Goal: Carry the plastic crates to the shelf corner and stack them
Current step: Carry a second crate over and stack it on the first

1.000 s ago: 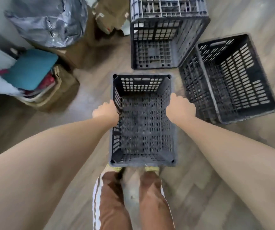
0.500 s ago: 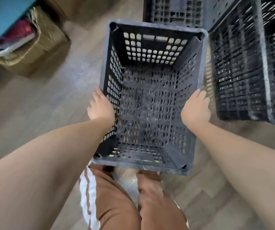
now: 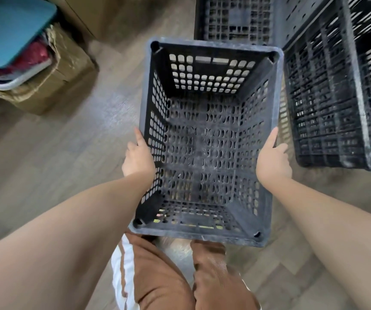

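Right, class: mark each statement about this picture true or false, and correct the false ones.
1. Both hands, left hand and right hand, are on the sides of the middle crate. True.
2. That crate holds bottles. False: it is empty.
3. Another crate stands to its right. True.
4. The floor is green carpet. False: it looks like wood planks.
5. The cardboard box is right of the crates. False: it is left.

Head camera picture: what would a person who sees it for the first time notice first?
First, the empty black crate in the middle, held by its long sides between the left hand and the right hand. Next, two more dark crates: one on the floor at the right, another behind it at the top. At the upper left stands a cardboard box with a blue cushion on top.
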